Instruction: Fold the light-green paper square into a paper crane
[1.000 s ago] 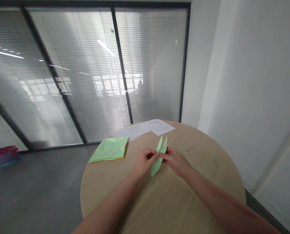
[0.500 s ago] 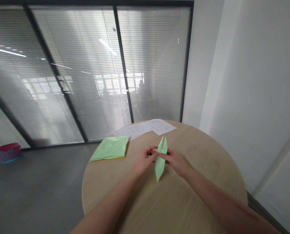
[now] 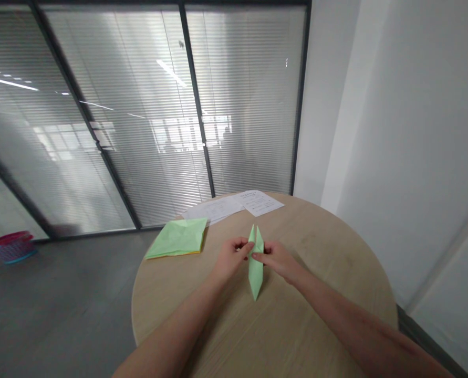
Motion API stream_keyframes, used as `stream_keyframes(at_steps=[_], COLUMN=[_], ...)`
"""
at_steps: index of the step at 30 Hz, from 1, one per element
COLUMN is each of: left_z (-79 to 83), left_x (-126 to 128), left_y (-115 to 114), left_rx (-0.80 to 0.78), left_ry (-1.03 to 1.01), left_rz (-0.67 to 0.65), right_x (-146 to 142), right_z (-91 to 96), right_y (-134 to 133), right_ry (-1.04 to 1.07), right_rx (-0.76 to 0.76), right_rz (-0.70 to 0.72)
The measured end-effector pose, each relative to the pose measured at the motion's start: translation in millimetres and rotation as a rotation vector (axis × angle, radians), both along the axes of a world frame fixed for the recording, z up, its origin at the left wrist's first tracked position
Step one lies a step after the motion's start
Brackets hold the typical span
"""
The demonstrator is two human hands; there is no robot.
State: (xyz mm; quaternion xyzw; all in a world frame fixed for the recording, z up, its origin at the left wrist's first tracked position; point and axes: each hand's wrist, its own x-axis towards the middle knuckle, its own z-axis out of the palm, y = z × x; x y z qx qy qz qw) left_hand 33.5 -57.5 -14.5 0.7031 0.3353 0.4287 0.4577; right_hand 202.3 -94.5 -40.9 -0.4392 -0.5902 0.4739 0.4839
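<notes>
A narrow folded piece of light green paper, pointed at both ends, stands almost upright over the round wooden table. My left hand pinches its upper left edge with thumb and fingers closed. My right hand pinches the upper right edge in the same way. The lower tip of the paper hangs near the tabletop between my forearms.
A stack of green paper sheets with a yellow one underneath lies at the table's far left edge. Two white printed sheets lie at the far edge. Glass partitions with blinds stand behind. A pink basket sits on the grey floor at left.
The folded green paper has turned from a tilt to nearly upright and its two upper points have come together. Both hands kept their pinch and shifted slightly.
</notes>
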Motion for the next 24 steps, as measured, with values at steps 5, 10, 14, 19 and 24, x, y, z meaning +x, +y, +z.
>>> stream_keyframes(at_steps=[5, 10, 14, 19, 24], left_z=[-0.7, 0.1, 3.8, 8.5, 12.8], left_x=[-1, -1, -1, -3, -4], left_y=[2, 2, 1, 1, 1], left_rx=[-0.053, -0.077, -0.026, 0.010, 0.043], left_ry=[-0.041, -0.060, -0.026, -0.022, -0.050], left_rz=[0.001, -0.013, 0.008, 0.032, 0.081], right_x=[-3, -6, -7, -8, -8], right_z=[-0.5, 0.2, 1.3, 2.2, 6.7], right_y=[-1, -4, -6, -7, -11], right_ry=[-0.020, 0.012, -0.009, -0.025, -0.085], right_rx=[-0.003, -0.036, -0.031, -0.035, -0.021], right_rz=[-0.016, -0.002, 0.000, 0.030, 0.050])
